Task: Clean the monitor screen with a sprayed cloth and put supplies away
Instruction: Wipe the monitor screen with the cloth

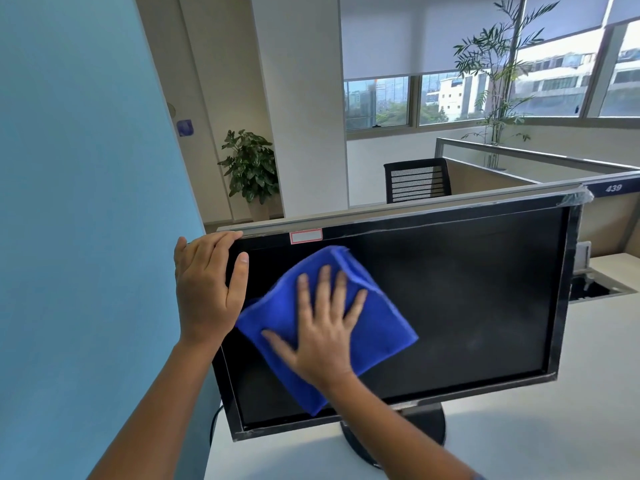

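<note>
Hands are on the job together: the right hand (323, 337) lies flat with its fingers spread, pressing a blue cloth (381, 327) against the left half of the monitor (467, 289), while the left hand (204, 289) holds the monitor's top left corner, fingers hooked over the upper edge and thumb on the front frame, which I judge steadies it against the push. The step in hand looks like the wipe itself, with most of the dark screen to the right not yet under the cloth. The next move probably calls for sliding the cloth across toward the far right edge with even, light pressure while the other hand braces the frame, so the screen does not rock on its round stand (429, 427). The cloth is folded to a rough square and sits cornerwise, one corner toward the top edge; the right hand's fingers point up the screen. The monitor stands upright on the white bench (554, 427), its screen facing the person and its long axis running left to right. No spray bottle shows, so putting supplies away remains. A blue partition (86, 202) stands just to the left, and a black chair (415, 180) sits well behind.
</note>
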Action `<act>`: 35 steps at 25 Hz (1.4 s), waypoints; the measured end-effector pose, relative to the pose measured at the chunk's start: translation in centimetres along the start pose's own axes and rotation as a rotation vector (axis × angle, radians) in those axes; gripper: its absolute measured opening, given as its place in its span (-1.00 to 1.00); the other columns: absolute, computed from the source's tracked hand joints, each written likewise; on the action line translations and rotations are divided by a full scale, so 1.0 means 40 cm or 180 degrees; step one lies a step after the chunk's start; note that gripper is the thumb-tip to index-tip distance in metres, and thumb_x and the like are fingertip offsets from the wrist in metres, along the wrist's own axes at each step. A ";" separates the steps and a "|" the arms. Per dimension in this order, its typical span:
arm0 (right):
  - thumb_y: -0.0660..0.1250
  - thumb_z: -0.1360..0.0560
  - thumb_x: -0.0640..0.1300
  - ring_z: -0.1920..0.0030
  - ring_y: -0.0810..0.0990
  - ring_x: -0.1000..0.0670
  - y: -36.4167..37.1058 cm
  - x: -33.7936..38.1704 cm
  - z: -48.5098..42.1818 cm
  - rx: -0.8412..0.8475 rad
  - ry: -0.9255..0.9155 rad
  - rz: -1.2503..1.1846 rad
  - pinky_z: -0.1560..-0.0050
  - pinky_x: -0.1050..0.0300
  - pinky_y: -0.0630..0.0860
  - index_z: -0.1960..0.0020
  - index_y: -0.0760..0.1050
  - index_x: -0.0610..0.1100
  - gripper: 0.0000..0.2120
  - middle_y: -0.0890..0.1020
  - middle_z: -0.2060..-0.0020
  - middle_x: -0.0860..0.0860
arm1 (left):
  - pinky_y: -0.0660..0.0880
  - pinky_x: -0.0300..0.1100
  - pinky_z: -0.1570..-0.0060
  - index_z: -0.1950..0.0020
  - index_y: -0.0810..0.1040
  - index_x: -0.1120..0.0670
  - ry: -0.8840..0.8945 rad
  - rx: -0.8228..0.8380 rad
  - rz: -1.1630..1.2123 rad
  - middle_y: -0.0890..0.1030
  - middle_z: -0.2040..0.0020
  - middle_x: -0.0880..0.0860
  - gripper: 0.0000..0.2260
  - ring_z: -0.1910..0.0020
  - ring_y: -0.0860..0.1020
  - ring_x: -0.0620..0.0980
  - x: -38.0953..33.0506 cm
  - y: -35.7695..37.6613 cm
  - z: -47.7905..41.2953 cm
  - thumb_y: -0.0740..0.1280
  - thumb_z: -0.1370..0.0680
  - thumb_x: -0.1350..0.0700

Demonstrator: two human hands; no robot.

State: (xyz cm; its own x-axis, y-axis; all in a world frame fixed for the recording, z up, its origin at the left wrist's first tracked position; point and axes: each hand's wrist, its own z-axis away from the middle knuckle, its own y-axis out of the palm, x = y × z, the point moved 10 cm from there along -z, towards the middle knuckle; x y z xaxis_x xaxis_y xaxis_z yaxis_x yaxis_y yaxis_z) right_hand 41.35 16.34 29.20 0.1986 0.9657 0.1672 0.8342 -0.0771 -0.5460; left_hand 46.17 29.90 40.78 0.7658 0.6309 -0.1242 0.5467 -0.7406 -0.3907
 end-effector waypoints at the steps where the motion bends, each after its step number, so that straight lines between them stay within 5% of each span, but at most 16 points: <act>1: 0.07 -0.44 0.41 -0.52 -0.01 -0.25 0.029 0.052 0.031 0.0120 -0.0254 0.0010 -0.42 -0.38 -0.21 -0.54 0.00 -0.08 -0.15 0.09 -0.52 -0.16 | 0.18 0.13 -0.40 -0.18 0.54 0.21 0.0011 -0.0005 0.0007 0.60 -0.10 0.18 -0.67 -0.11 0.52 0.18 0.000 -0.001 0.000 0.12 -0.59 0.04; 7: 0.12 -0.46 0.35 -0.37 0.30 -0.11 0.117 0.111 0.188 0.0518 -0.0921 0.0209 -0.43 -0.26 -0.14 -0.51 0.12 0.04 -0.29 0.18 -0.47 -0.04 | 0.16 0.11 -0.41 -0.19 0.52 0.21 0.0067 0.0014 -0.0025 0.59 -0.10 0.19 -0.67 -0.11 0.52 0.17 -0.002 -0.005 0.003 0.11 -0.60 0.04; 14: 0.08 -0.44 0.40 -0.38 0.25 -0.25 0.036 -0.200 0.190 0.0101 0.0258 0.0311 -0.42 -0.31 -0.10 -0.43 0.25 -0.03 -0.28 0.31 -0.40 -0.22 | 0.19 0.15 -0.40 -0.19 0.53 0.22 0.0043 0.0003 -0.0039 0.59 -0.10 0.21 -0.65 -0.11 0.51 0.18 -0.006 0.000 -0.001 0.10 -0.61 0.03; 20: 0.00 -0.49 0.35 -0.46 0.05 -0.35 -0.059 -0.517 0.205 -0.0336 0.1302 0.0185 -0.41 -0.36 -0.10 -0.50 0.09 -0.14 -0.24 0.15 -0.44 -0.41 | 0.18 0.16 -0.39 -0.16 0.54 0.23 0.0008 -0.0057 -0.0061 0.60 -0.08 0.23 -0.65 -0.10 0.51 0.21 -0.008 0.001 -0.004 0.10 -0.61 0.03; 25: 0.07 -0.50 0.23 -0.49 -0.01 -0.36 -0.109 -0.713 0.230 -0.0702 0.2175 -0.0100 -0.43 -0.35 -0.08 -0.52 0.05 -0.20 -0.25 0.05 -0.48 -0.37 | 0.15 0.13 -0.41 -0.16 0.53 0.23 -0.0048 -0.0054 -0.0062 0.59 -0.08 0.23 -0.64 -0.11 0.50 0.21 -0.005 0.001 -0.003 0.09 -0.61 0.02; 28: 0.01 -0.55 0.19 -0.50 -0.01 -0.35 -0.109 -0.756 0.272 -0.0772 0.2585 -0.0285 -0.44 -0.35 -0.05 -0.53 -0.02 -0.23 -0.29 0.04 -0.50 -0.34 | 0.15 0.12 -0.42 -0.15 0.54 0.23 -0.0094 -0.0092 -0.0051 0.60 -0.07 0.23 -0.64 -0.11 0.50 0.20 -0.009 -0.001 -0.003 0.10 -0.61 0.02; 35: 0.02 -0.56 0.14 -0.52 -0.06 -0.28 -0.046 -0.658 0.345 -0.0458 0.2544 -0.0586 -0.46 -0.32 -0.08 -0.55 -0.16 -0.09 -0.32 -0.01 -0.53 -0.26 | 0.15 0.13 -0.43 -0.15 0.54 0.23 -0.0168 -0.0088 -0.0020 0.60 -0.07 0.23 -0.63 -0.11 0.50 0.21 -0.011 0.002 -0.002 0.10 -0.61 -0.01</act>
State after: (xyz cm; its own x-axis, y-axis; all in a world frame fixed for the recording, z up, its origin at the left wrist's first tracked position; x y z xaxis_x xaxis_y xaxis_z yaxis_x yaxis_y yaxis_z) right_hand 27.48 -5.51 14.50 0.3127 0.5031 0.8057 0.9359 -0.0183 -0.3518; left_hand 45.89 29.55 40.88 0.7439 0.6463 -0.1702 0.5611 -0.7423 -0.3663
